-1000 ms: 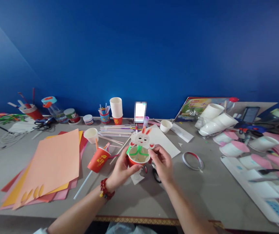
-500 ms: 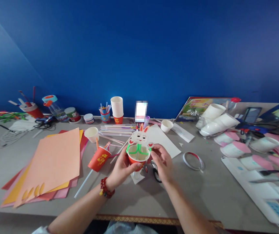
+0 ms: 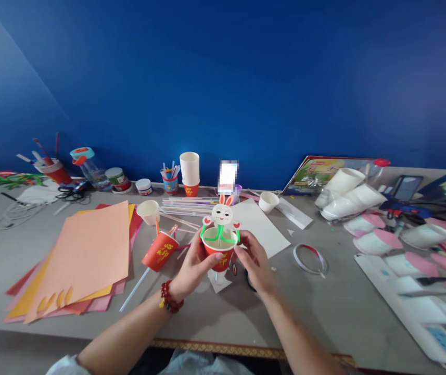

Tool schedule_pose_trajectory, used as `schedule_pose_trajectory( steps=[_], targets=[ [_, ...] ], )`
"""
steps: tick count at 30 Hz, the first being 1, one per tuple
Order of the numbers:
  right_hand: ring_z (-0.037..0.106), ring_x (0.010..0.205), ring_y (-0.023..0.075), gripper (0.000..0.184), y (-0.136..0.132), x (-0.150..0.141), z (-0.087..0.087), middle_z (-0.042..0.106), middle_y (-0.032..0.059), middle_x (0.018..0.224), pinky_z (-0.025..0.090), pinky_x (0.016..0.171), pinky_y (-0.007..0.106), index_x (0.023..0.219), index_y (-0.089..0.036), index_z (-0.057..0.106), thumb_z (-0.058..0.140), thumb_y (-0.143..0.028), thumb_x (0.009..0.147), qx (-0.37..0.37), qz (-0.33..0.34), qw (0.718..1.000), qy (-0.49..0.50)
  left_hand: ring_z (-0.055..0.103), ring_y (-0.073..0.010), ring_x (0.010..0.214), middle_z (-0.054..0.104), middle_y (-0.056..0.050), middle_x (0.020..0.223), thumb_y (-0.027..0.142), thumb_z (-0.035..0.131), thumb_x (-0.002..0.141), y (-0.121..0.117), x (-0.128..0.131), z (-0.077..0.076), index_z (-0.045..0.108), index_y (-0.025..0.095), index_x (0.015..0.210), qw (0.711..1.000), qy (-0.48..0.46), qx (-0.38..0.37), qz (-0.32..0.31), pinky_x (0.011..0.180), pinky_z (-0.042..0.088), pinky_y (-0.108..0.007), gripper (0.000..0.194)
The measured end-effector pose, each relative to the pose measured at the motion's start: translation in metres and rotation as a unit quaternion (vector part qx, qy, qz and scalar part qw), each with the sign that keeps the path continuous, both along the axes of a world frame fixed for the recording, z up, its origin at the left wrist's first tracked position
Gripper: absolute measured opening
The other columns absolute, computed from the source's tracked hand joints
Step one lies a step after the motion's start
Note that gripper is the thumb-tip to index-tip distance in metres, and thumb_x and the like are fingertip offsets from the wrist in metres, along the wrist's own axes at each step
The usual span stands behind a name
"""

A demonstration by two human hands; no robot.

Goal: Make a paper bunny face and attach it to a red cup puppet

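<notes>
Between my hands is a red paper cup with gold lettering, its white rim facing up and a straw poking out below. A white paper rabbit head with orange ears rises from the cup. Green pipe cleaners form its body and arms, each ending in a round white paw with a red heart. My left hand is closed around the cup's left side, thumb across the front. My right hand is curled at the right side, its fingertips against the cup near the rim; their exact contact is partly hidden.
A second red cup with a straw lies tilted to the left, beside stacked coloured paper. White paper, a tape ring and scissors partly under my right hand lie nearby. Bagged cups and a power strip are right.
The cup has tipped more upright, showing more of its red front and the straw below. The rabbit has shifted slightly left. Both hands stay at the cup.
</notes>
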State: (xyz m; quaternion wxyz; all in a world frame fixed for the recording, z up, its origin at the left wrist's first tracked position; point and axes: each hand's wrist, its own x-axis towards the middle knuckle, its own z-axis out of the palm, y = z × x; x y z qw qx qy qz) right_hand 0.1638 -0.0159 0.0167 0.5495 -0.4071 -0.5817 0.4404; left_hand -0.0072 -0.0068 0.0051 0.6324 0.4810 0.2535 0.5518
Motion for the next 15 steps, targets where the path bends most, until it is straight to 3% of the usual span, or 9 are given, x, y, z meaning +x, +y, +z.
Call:
schedule_pose_trajectory(
  steps=[8, 15],
  targets=[
    [0.061, 0.092, 0.0196, 0.033, 0.0027, -0.0034, -0.0069, 0.062, 0.0054, 0.108, 0.054, 0.076, 0.03, 0.117, -0.025, 0.057, 0.068, -0.036, 0.087, 0.018, 0.026, 0.999, -0.034, 0.047, -0.0325, 0.137, 0.052, -0.009, 0.147, 0.031, 0.075, 0.083, -0.0003, -0.0023, 0.0023, 0.038, 0.03, 0.149, 1.0, 0.008, 0.007, 0.013, 0.116, 0.038, -0.048, 0.076],
    [0.061, 0.087, 0.0178, 0.034, 0.0037, -0.0042, -0.0037, 0.061, 0.0042, 0.103, 0.054, 0.074, 0.029, 0.115, -0.025, 0.059, 0.071, -0.033, 0.085, 0.033, 0.035, 0.998, -0.037, 0.05, -0.0308, 0.135, 0.057, 0.004, 0.141, 0.032, 0.073, 0.084, -0.0001, -0.0017, -0.0024, 0.042, 0.046, 0.143, 0.997, 0.061, 0.027, 0.037, 0.115, 0.044, -0.046, 0.067]
  ],
)
